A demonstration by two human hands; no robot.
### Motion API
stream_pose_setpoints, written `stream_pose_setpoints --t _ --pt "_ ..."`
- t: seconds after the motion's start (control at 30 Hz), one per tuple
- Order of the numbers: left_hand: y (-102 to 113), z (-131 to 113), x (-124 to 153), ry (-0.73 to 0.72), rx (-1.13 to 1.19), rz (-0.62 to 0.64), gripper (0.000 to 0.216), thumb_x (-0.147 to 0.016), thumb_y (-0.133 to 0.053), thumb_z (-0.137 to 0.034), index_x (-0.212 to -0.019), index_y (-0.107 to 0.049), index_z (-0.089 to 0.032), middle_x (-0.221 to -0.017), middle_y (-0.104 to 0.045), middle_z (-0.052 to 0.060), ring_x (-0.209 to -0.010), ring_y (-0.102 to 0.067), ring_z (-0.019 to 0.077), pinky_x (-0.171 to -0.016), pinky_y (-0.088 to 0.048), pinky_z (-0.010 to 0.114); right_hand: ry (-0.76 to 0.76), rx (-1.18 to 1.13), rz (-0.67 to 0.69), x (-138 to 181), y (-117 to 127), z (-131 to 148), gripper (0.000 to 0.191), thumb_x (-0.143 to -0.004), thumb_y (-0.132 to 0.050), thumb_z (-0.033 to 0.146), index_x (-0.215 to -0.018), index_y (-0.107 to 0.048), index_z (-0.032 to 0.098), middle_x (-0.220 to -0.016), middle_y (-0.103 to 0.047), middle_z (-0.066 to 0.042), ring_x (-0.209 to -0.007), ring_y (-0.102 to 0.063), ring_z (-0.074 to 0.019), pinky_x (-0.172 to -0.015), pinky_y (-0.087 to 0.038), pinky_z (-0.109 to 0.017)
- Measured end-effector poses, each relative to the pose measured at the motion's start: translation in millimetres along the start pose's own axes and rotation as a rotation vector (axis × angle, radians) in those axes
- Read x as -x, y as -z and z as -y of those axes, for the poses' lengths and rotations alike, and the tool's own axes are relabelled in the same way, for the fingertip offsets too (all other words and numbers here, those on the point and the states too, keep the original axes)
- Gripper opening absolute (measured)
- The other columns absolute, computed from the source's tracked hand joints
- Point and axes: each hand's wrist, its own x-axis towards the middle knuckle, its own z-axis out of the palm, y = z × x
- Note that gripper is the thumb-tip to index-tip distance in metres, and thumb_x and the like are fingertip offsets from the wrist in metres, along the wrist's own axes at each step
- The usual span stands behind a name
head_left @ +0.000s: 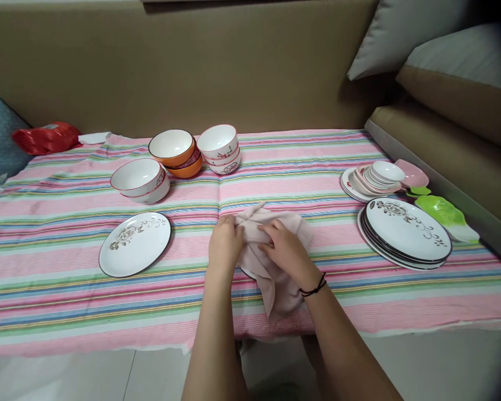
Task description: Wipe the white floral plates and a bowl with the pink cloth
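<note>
A pale pink cloth point(275, 289) lies bunched on the striped cover near the front edge, draped over a plate whose dark rim point(245, 273) just shows. My left hand point(224, 243) grips the cloth's left side with fingers curled. On top of the cloth my right hand point(286, 248) presses down, its fingers bent into the fabric; a black band is round that wrist. A white oval plate point(134, 243) with a grey flower pattern lies to the left of my hands.
A stack of patterned oval plates point(407, 231) sits at the right, with small white and pink dishes point(382, 175) and green leaf dishes point(445, 214) behind. White and orange bowls point(179, 153) stand at the back. A red bag point(45, 136) lies far left.
</note>
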Motion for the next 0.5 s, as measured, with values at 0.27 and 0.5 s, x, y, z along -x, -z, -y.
stream_pose_setpoints --t 0.27,0.5 --pt "-6.4 4.0 -1.1 -0.122 0.053 0.011 0.028 -0.078 -0.046 -0.005 -0.098 -0.063 -0.015 -0.121 -0.056 0.012 -0.117 -0.05 0.0244 -0.099 -0.041 0.035 0.0 0.002 0.001 0.4 -0.1 0.0 0.042 -0.08 -0.062 0.018 -0.122 -0.058 0.015 -0.112 -0.057 -0.009 -0.098 -0.058 -0.0206 -0.085 -0.046 -0.031" --pt "-13.8 1.5 -3.7 -0.137 0.118 0.048 0.04 -0.083 -0.044 -0.011 -0.121 -0.055 -0.01 -0.126 -0.056 0.015 -0.12 -0.05 0.0252 -0.104 -0.038 0.039 -0.003 0.016 0.009 0.6 0.0 -0.8 0.039 -0.08 -0.063 0.019 -0.119 -0.059 0.016 -0.108 -0.056 -0.008 -0.089 -0.058 -0.0189 -0.078 -0.047 -0.03"
